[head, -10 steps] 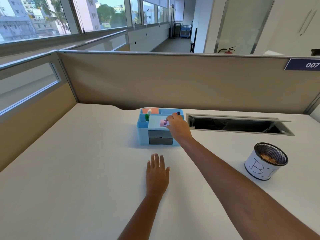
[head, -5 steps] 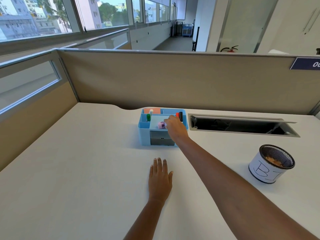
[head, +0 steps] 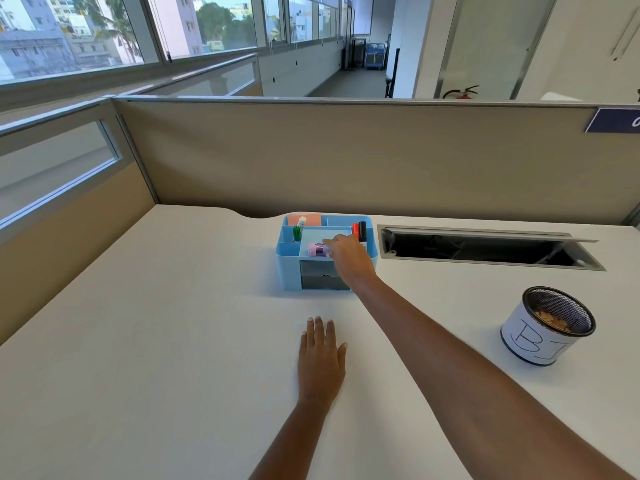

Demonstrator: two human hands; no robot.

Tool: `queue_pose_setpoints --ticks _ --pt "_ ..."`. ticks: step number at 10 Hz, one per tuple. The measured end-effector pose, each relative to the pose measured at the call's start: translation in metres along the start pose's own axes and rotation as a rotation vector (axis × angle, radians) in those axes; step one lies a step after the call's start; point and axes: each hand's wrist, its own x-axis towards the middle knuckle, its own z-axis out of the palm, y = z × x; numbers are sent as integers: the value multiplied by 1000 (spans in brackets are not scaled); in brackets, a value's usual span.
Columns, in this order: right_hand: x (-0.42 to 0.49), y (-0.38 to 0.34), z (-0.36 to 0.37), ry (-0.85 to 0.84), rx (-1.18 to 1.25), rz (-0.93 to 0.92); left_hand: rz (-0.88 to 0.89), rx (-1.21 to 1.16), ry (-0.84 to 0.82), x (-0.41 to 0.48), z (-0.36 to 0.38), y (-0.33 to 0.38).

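Observation:
A light blue desk organiser [head: 287, 271] stands at the back middle of the white desk, with a grey drawer in its front. My right hand [head: 348, 254] reaches over it, and its fingertips touch a small pink-purple object [head: 317, 250] lying in the middle tray. Whether the fingers pinch that object cannot be told. Red and black markers [head: 360, 230] stand in the right compartment, a green and white marker [head: 298, 230] in the left one, and orange notes [head: 304, 220] at the back. My left hand [head: 320, 358] lies flat on the desk, fingers straight, holding nothing.
A black mesh cup [head: 547, 327] with a white paper label stands at the right, with something tan inside. An open cable slot [head: 485, 251] is cut into the desk behind it. Beige partition walls [head: 346, 157] close the desk at the back and left.
The pink-purple object has gone from my right hand's grasp to lying in the organiser's middle tray, and the hand's fingers have loosened on it. The left hand has stayed flat.

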Motion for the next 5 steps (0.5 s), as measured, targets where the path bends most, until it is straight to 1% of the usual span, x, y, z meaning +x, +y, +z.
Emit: queue_pose_setpoints --ticks 1,2,3,4,5 --pt "-3 2 -2 -11 48 -10 1 30 11 1 5 0" --pt "-14 4 -4 22 165 2 4 11 23 1 7 2" --pt "-35 10 -1 162 253 44 12 -15 71 -1 7 3" --pt "-63 21 -3 289 300 79 5 16 34 -3 7 4" --pt "-101 40 8 390 356 185 -3 30 43 -4 8 7"
